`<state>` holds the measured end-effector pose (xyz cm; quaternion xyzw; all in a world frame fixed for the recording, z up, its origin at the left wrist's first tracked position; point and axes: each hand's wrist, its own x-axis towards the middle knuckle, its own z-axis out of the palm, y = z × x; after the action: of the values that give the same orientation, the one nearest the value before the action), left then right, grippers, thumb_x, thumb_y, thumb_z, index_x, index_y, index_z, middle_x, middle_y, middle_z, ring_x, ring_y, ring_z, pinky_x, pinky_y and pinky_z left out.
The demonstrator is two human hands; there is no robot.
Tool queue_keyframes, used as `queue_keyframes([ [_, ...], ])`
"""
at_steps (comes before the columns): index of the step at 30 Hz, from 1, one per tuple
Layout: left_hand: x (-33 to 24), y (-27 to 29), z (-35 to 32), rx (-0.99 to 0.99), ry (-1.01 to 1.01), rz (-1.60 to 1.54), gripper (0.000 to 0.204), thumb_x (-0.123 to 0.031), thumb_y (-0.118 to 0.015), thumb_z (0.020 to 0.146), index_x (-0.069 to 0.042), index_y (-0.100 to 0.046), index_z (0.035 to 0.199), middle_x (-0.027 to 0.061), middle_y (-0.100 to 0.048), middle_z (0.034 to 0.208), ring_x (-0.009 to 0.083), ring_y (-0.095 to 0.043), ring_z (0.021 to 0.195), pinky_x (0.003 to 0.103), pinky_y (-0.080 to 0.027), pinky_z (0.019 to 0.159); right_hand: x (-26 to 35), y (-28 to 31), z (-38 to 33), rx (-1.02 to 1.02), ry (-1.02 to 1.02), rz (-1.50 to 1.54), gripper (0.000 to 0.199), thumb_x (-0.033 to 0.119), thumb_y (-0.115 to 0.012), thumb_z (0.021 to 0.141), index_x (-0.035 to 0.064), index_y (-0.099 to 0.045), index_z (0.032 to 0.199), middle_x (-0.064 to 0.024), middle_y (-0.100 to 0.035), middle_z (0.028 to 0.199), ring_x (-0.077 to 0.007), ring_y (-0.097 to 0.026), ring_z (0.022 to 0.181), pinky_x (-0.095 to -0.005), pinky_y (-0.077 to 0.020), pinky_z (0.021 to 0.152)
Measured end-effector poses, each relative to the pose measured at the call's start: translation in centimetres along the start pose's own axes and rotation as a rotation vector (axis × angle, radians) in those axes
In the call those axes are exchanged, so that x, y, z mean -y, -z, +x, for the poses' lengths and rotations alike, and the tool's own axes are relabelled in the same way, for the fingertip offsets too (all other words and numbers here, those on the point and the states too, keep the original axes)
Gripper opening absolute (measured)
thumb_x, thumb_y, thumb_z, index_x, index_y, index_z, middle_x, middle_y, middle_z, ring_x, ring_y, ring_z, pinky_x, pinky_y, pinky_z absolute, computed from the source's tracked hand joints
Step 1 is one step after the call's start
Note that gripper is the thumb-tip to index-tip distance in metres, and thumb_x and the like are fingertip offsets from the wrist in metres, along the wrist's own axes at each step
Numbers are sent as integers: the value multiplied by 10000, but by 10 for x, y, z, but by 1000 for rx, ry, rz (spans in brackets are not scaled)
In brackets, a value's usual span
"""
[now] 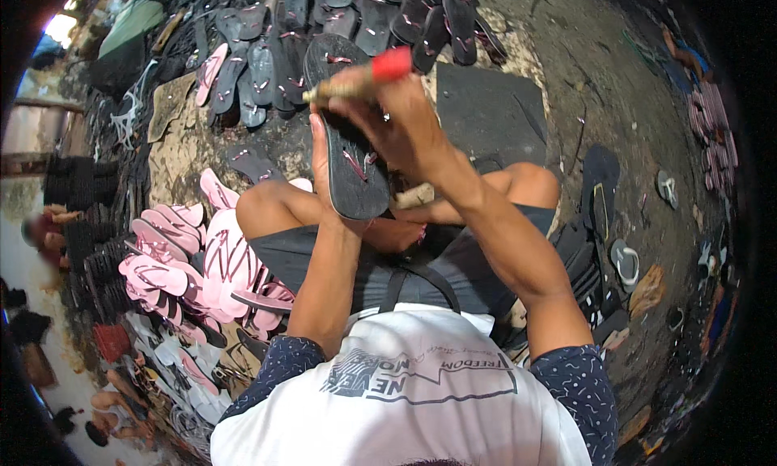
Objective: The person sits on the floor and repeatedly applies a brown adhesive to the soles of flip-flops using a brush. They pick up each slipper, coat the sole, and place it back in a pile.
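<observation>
The left hand [324, 154] grips a black flip-flop [354, 171] upright above the knees while the right hand [396, 114], closed on a red-handled tool [364, 76], seems mid-way fitting its strap, needing a steady push next.

I see both forearms rising from the lower edge and meeting in front of the chest, above bent bare knees. My left hand [322, 154] is mostly hidden, its fingers curled from behind round what it grips, wrist straight and arm nearly upright. My right hand [396, 118] is clenched in a fist, knuckles up, a ring on one finger, forearm slanting in from the right.
</observation>
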<state>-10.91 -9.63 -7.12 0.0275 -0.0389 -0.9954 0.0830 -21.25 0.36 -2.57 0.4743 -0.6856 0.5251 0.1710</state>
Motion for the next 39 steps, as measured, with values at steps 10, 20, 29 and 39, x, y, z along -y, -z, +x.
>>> queue_keyframes([
  [10,-101,58,93,-199,-190,215,650,-567,-613,937,-73,-545,1355,165,-618,1279,348,-628,1134,513,-587,874,75,71,-78,-212,-706,204,213,89,-717,929,17,-663,1122,-102,-669,1132,-199,-634,1018,-318,-501,911],
  [20,-372,163,86,-1088,-490,1119,607,-631,-608,898,-86,-686,1154,182,-680,1165,377,-665,946,505,-541,870,43,87,-101,-331,-801,165,303,140,-691,973,-9,-598,1220,-87,-636,1171,-180,-592,1079,-319,-455,989],
  [29,-301,145,-21,-855,708,1981,779,-750,-750,686,-6,-769,917,115,-713,831,216,-648,710,374,-514,653,19,69,-84,-326,-845,143,334,157,-666,994,-24,-588,1264,-109,-645,1199,-189,-598,1122,-320,-461,1010],
  [39,-277,5,-89,-720,-403,1902,853,-180,-787,838,17,-298,1509,221,-596,1311,275,-647,1127,360,-519,966,-36,28,-63,222,-851,-78,330,268,-741,927,0,-728,1119,-144,-730,1117,-217,-681,1037,-334,-502,931],
])
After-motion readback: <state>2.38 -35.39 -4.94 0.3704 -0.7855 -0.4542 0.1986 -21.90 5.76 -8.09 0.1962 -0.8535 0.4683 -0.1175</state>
